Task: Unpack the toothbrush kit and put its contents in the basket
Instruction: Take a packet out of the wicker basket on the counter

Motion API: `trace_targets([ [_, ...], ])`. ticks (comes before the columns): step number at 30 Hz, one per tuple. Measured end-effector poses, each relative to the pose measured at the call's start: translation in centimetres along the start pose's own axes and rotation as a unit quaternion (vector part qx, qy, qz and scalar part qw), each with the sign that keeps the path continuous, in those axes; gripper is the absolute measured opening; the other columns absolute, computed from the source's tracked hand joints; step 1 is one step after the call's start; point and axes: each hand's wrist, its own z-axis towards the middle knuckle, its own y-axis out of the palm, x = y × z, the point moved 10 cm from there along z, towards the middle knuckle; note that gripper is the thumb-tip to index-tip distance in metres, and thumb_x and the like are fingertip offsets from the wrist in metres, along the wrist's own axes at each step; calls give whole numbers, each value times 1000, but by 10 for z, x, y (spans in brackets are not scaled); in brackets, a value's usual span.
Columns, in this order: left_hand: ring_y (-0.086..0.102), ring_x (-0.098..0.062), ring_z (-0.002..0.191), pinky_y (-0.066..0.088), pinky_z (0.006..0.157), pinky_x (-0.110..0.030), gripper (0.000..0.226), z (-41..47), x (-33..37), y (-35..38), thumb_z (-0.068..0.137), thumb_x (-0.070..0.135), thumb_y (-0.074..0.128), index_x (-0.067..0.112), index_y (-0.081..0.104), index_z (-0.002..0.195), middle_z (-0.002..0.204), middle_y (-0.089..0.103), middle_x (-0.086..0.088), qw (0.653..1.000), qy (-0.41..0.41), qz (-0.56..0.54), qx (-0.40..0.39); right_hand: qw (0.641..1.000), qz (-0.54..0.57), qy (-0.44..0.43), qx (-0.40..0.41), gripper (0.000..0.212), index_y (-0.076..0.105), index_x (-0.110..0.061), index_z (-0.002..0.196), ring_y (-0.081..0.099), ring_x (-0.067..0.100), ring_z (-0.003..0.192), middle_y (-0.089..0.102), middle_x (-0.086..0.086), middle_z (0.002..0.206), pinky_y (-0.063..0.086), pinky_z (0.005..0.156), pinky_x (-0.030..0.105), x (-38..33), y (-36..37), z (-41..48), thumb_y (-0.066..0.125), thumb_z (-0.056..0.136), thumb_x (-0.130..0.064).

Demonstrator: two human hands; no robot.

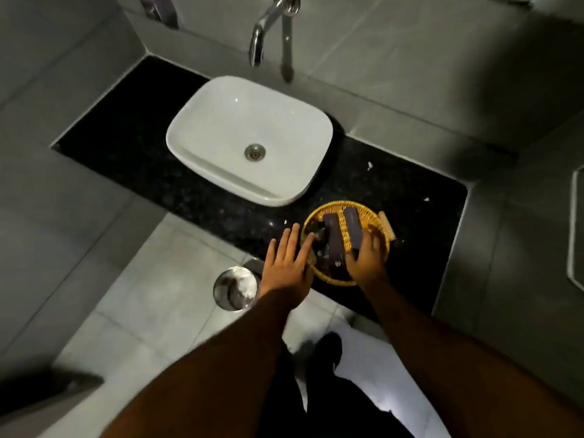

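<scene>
A round yellow wicker basket (pixel 373 213) stands on the black counter near its front edge. Two long dark purple boxes lie in it: one (pixel 333 245) in the middle and another (pixel 353 227) to its right. A small dark item (pixel 316 230) lies at the basket's left. My right hand (pixel 366 260) rests in the basket with its fingers closed on the near end of the right box. My left hand (pixel 286 260) lies flat and spread on the counter, its fingertips touching the basket's left rim.
A white basin (pixel 221 121) sits on the black counter (pixel 126 147) under a chrome tap (pixel 262 33). A tan object (pixel 388 226) lies just right of the basket. White scraps dot the counter. A steel bin (pixel 235 289) stands on the floor below.
</scene>
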Motion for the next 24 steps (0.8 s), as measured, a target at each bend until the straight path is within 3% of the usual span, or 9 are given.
trace_targets([
  [4,-1,-29,168,8,135,-56,74,-2,-5,9,106,52,30,32,1,171,181,-6,-8,1000,8,4,4,997,21,66,18,74,29,-1,160,30,41,154,31,24,165,31,126,48,14,6,9,66,98,-17],
  [12,-7,-24,168,-1,135,-54,71,0,-21,0,108,63,20,34,3,171,181,-8,-3,1000,-10,-21,11,992,74,90,50,45,54,6,140,49,44,137,49,27,147,46,115,49,20,1,13,63,96,-6],
  [15,-4,-24,168,-1,135,-54,71,10,-17,-15,108,61,19,32,6,171,181,2,-3,998,-33,-54,15,991,102,69,49,43,60,4,137,50,41,138,46,25,148,46,116,48,16,-2,1,66,95,-9],
  [18,22,-28,165,15,134,-51,69,25,-14,-34,109,59,27,29,19,170,175,31,-7,986,-75,-149,24,992,113,17,50,50,60,-3,142,51,37,136,45,20,148,48,112,41,4,-4,-17,71,94,-13],
  [21,52,-32,147,43,119,-52,70,37,-16,-45,104,69,30,35,30,165,162,53,-8,947,-142,-287,7,988,131,-65,38,54,61,-5,141,56,31,127,52,16,142,43,102,28,-13,-3,-32,74,89,-8],
  [24,67,-34,126,54,104,-47,58,41,-22,-60,99,73,33,39,55,141,134,74,-6,924,-184,-335,17,983,141,-109,37,54,62,-8,139,58,26,127,55,10,141,43,102,26,-19,-6,-41,75,87,-9],
])
